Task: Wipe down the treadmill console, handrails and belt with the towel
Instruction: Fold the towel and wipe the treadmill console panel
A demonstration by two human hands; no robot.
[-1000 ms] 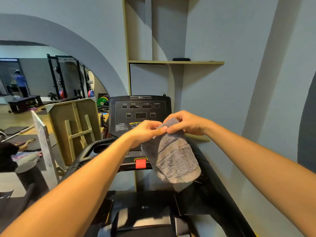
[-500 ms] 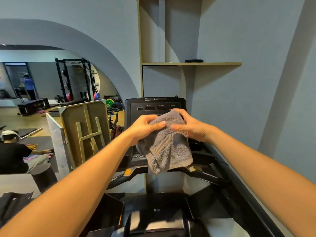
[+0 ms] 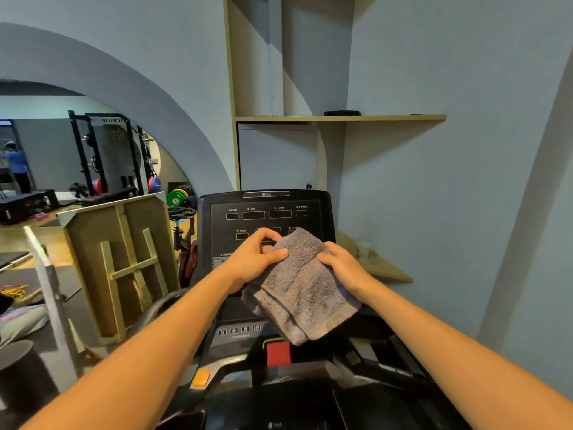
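Note:
A folded grey towel [image 3: 305, 290] hangs in front of the black treadmill console [image 3: 266, 212]. My left hand [image 3: 254, 259] pinches its upper left edge. On the towel's right side, my right hand [image 3: 342, 270] grips it. The towel covers the lower right part of the display panel. Below it are a red stop tab [image 3: 278, 353] and a row of small buttons [image 3: 238, 330]. The left handrail [image 3: 161, 308] curves down on the left; the right handrail is mostly hidden by my arm. The belt is out of view.
A wooden panel frame [image 3: 121, 259] leans just left of the treadmill. A wall shelf [image 3: 341, 118] is above the console, and a lower ledge [image 3: 381, 268] with a cup sits to the right. The wall is close on the right. People and weight racks are far left.
My view has moved closer to the console. Both hands have shifted on the towel, which now hangs lower across the panel's right side.

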